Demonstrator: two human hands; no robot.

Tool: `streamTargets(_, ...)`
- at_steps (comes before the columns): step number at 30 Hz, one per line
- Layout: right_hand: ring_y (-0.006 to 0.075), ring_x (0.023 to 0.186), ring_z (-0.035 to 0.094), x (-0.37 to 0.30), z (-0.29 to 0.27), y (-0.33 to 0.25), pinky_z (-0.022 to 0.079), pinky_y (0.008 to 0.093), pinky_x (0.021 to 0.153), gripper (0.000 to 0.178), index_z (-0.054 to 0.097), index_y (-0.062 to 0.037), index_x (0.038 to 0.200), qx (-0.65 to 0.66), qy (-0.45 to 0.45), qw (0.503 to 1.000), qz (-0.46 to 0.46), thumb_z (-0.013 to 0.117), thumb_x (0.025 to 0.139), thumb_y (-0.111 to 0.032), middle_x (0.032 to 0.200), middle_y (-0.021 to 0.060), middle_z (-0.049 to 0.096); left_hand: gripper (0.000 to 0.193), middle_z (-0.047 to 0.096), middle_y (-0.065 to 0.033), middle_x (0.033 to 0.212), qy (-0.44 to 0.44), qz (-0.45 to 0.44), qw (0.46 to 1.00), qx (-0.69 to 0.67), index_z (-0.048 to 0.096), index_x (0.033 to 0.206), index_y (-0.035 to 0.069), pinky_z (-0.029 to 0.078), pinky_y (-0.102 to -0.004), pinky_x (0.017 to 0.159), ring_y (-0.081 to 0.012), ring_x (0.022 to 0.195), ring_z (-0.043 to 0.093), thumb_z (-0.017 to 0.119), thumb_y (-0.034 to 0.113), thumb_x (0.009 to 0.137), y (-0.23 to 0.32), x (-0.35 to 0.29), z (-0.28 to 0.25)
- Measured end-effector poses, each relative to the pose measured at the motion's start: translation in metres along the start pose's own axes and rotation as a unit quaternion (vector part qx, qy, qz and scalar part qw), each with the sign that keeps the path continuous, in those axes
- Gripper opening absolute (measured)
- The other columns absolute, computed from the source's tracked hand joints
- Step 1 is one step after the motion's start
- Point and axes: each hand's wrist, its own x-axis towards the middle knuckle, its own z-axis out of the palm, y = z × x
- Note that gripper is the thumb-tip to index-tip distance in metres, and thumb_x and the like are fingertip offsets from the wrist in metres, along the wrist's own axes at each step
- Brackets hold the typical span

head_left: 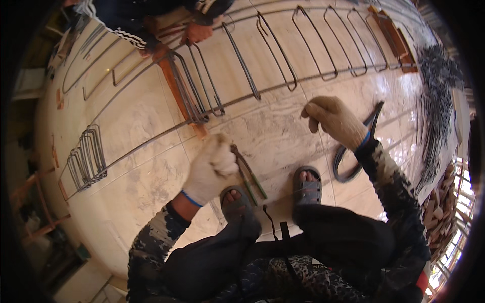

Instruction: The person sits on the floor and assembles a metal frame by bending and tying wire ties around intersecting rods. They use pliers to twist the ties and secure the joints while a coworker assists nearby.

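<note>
My left hand [212, 164], in a pale work glove, is closed in a fist; whatever lies inside is hidden. Right beside that fist are pincers [246, 169] with green handles, down between my feet. My right hand [333, 118], also gloved, hangs above the floor with its fingers curled inward; I cannot make out anything in them. Beyond both hands runs a rebar frame: a long steel bar [275, 90] with bent stirrups [275, 48] hung along it. Several stirrups [189, 93] are bunched over a reddish-brown support [173, 88] ahead of my left hand.
A co-worker's hand [198, 33] grips the frame at the far side. Loose stirrups [88, 156] stand at the left. A black coil [348, 166] lies by my right forearm. Another brown support [396, 40] and a pile of dark steel pieces [437, 101] are at the right.
</note>
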Motion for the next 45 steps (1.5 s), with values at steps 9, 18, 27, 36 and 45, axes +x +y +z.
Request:
streamTargets(9, 0.0191, 0.08, 0.073, 0.008, 0.061, 0.046, 0.06, 0.0351, 0.075, 0.03, 0.079, 0.0018, 0.117, 0.042, -0.189, 0.98, 0.041, 0.064, 0.112, -0.024, 0.09, 0.0078, 0.076, 0.038, 0.028, 0.0088, 0.073, 0.062, 0.116, 0.988, -0.077, 0.075, 0.142, 0.02, 0.032, -0.0239, 0.058, -0.0073, 0.06, 0.028, 0.046, 0.041, 0.127, 0.041, -0.034, 0.004)
streamTargets(18, 0.0129, 0.087, 0.072, -0.009, 0.041, 0.104, 0.061, 0.0311, 0.08, 0.034, 0.079, 0.0039, 0.123, 0.159, -0.164, 0.972, 0.05, 0.069, 0.118, -0.029, 0.095, 0.005, 0.077, 0.037, 0.026, 0.0081, 0.073, 0.065, 0.115, 0.991, -0.021, 0.073, 0.135, 0.016, 0.031, -0.0244, 0.057, -0.0079, 0.06, 0.026, 0.044, 0.037, 0.128, 0.06, -0.06, -0.026)
streamTargets(27, 0.015, 0.099, 0.074, -0.011, 0.075, 0.04, 0.064, 0.0305, 0.086, 0.042, 0.082, -0.001, 0.137, 0.264, -0.155, 0.949, 0.072, 0.079, 0.111, -0.034, 0.111, 0.0059, 0.08, 0.038, 0.052, 0.0046, 0.085, 0.175, -0.038, 0.928, 0.327, 0.071, 0.134, 0.008, 0.039, -0.0253, 0.062, -0.0071, 0.067, 0.043, 0.052, 0.04, 0.126, -0.037, -0.031, 0.002)
streamTargets(36, 0.0106, 0.083, 0.071, 0.008, 0.11, -0.015, 0.059, 0.0296, 0.076, 0.03, 0.087, 0.0031, 0.119, 0.071, -0.116, 0.991, -0.02, 0.089, 0.1, -0.021, 0.094, 0.0058, 0.082, 0.044, 0.08, -0.0066, 0.127, 0.154, -0.082, 0.893, 0.415, 0.074, 0.138, 0.0, 0.062, -0.0293, 0.085, -0.0131, 0.105, 0.077, 0.058, 0.038, 0.124, -0.032, 0.002, 0.045)
streamTargets(45, 0.0134, 0.077, 0.071, 0.001, 0.135, -0.013, 0.059, 0.0342, 0.073, 0.025, 0.089, -0.0001, 0.112, 0.031, -0.128, 0.991, -0.023, 0.087, 0.098, -0.021, 0.083, 0.0094, 0.081, 0.049, 0.072, -0.0165, 0.149, 0.204, 0.059, 0.935, 0.282, 0.064, 0.152, -0.004, 0.059, -0.0406, 0.114, -0.0261, 0.135, 0.071, 0.059, 0.036, 0.124, -0.026, -0.002, 0.036)
